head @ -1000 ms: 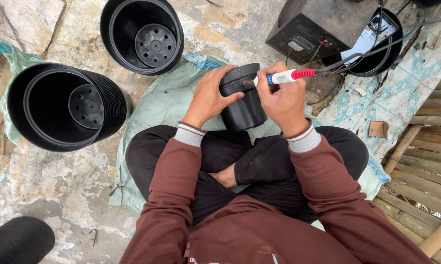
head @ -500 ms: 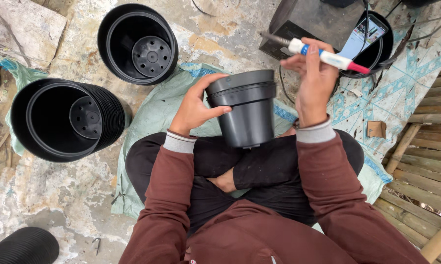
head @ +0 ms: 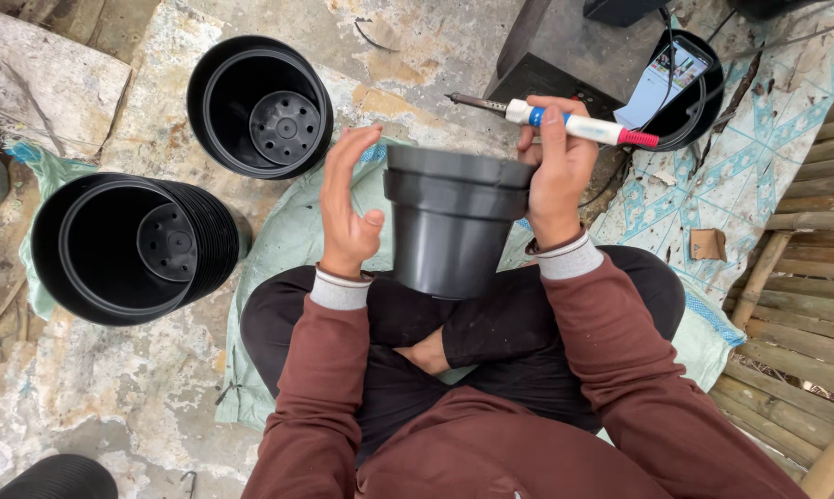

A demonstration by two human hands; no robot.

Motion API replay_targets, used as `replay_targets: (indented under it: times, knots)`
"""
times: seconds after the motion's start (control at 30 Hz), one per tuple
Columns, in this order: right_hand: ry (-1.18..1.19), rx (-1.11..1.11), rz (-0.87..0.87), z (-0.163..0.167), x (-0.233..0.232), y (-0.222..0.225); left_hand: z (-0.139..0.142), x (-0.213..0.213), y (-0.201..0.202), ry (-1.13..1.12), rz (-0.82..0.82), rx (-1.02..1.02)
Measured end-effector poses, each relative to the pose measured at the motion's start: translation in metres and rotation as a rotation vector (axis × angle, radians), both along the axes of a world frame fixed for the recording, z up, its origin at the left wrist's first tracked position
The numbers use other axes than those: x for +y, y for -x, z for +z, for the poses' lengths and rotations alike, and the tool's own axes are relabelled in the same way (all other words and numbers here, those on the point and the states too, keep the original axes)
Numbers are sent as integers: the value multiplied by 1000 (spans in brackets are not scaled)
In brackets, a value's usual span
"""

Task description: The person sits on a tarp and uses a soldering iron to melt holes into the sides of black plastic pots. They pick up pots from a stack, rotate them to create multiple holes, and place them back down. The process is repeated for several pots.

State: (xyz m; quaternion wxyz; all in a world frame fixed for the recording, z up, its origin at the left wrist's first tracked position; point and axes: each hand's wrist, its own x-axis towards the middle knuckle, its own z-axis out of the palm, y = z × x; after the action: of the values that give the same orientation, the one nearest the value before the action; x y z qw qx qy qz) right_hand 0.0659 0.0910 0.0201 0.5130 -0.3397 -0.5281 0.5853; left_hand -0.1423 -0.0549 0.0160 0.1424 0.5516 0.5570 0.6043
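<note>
**Over your lap: pot between two hands**

Between your crossed legs, a dark grey pot stands upright, rim up, its base low against your knees. Your left hand sits just beside the pot's left wall, palm turned toward it, fingers spread and raised, the thumb curled near the rim. Whether the palm actually touches the wall cannot be told from this angle.

Your right hand is closed around a soldering iron, a white tool with a blue band and a red end, lying nearly level across the top of your fist. Its metal tip points left, past the far side of the pot's rim. The same hand's lower fingers lie against the pot's right rim.

You sit on a pale green sack spread over cracked concrete. To your left lies a stack of black pots on its side, mouths facing you. Beyond it, a second black pot lies with its perforated bottom showing. Up on the right, a phone with a lit screen leans inside another black pot, cables running near it. Bamboo slats line the right edge.
</note>
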Motion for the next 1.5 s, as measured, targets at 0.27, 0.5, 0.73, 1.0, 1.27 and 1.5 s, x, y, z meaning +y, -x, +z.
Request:
replay_targets:
  times: [0.27,0.5,0.73,1.0,1.27,1.5]
  knots:
    - [-125,-160,96,-4,-13,5,33,4,-10,104,-30,248]
    - [-133,-280,79,-10,-12,6,23,10,-26,122,21,299]
    - [-164,-120,147,-4,9,-2,-8,15,-27,272,159,257]
    - [-277,-271,-29,9,13,-33,-42,34,-27,519,199,221]
    - [-139,-186,55,36,2,-32,-55,39,-28,579,235,176]
    - [-523,-562,-33,52,-3,-30,-58,42,-25,576,275,157]
